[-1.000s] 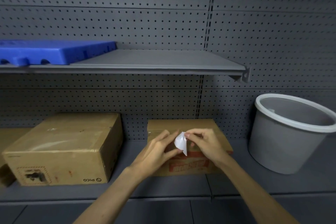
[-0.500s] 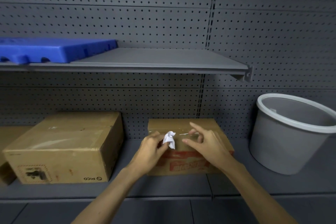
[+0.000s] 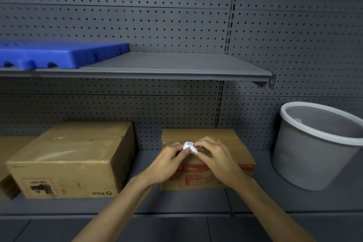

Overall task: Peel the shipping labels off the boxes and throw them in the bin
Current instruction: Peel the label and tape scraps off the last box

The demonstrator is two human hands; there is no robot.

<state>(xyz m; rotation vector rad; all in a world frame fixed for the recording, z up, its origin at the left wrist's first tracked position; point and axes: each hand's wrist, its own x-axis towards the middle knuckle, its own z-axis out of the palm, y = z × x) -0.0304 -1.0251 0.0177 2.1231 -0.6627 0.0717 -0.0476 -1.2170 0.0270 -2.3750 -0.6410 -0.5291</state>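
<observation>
A small crumpled white label (image 3: 189, 146) sits between my two hands, just above the middle cardboard box (image 3: 231, 139), which has red print on its front. My left hand (image 3: 167, 161) pinches the label from the left and my right hand (image 3: 216, 157) pinches it from the right, fingertips meeting at the paper. A bigger cardboard box (image 3: 78, 155) stands to the left on the same shelf, with a square mark low on its front face. The grey bin (image 3: 316, 147) with a white rim stands at the right, a scrap of white inside near its back wall.
A third box (image 3: 7, 149) shows partly at the far left edge. Above, a grey shelf (image 3: 176, 65) carries a blue plastic tray (image 3: 59, 53). Grey pegboard backs the shelving. The lower shelf (image 3: 196, 200) has a bare strip in front of the boxes.
The label went from a flat peeled flap to a small crumpled ball. My right hand let go for a moment, then came back and pinches it together with my left.
</observation>
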